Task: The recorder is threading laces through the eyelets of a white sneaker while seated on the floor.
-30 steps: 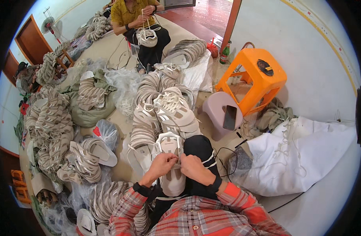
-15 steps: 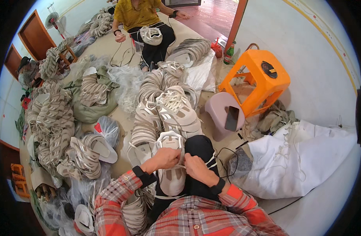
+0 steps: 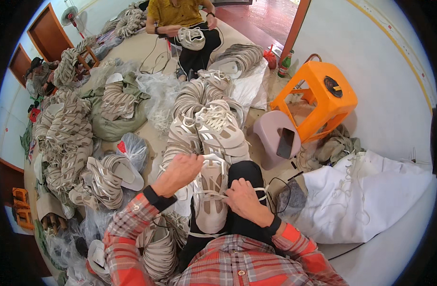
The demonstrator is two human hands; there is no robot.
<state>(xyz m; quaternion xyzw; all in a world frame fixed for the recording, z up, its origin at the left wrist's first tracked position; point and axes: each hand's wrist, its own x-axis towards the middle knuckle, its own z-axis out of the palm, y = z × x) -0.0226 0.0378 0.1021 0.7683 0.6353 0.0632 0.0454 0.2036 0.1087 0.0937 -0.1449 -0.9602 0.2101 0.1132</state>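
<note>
On my lap lies a beige and white sneaker upper [image 3: 212, 217], toe toward me, with a pale shoelace [image 3: 210, 193] crossing its lower eyelets. My right hand [image 3: 247, 200] is beside its right edge, fingertips pinched on an end of that lace. Raised at the upper's far left edge, my left hand [image 3: 180, 171] is closed, its fingertips drawn together; what they hold is too small to make out. Just beyond the upper, a laced sneaker upper [image 3: 219, 126] rests on stacks of similar uppers [image 3: 182, 136].
Heaps of uppers [image 3: 68, 128] and plastic bags [image 3: 132, 148] cover the left side. Across from me a seated person [image 3: 180, 19] handles another upper. On the right are a lilac stool [image 3: 266, 131] with a phone [image 3: 285, 143], an orange stool [image 3: 318, 76] and a white sack [image 3: 352, 200].
My hands have moved apart: the left went up and left to the upper's far end, the right slightly right. The person opposite has brought both hands in to their upper.
</note>
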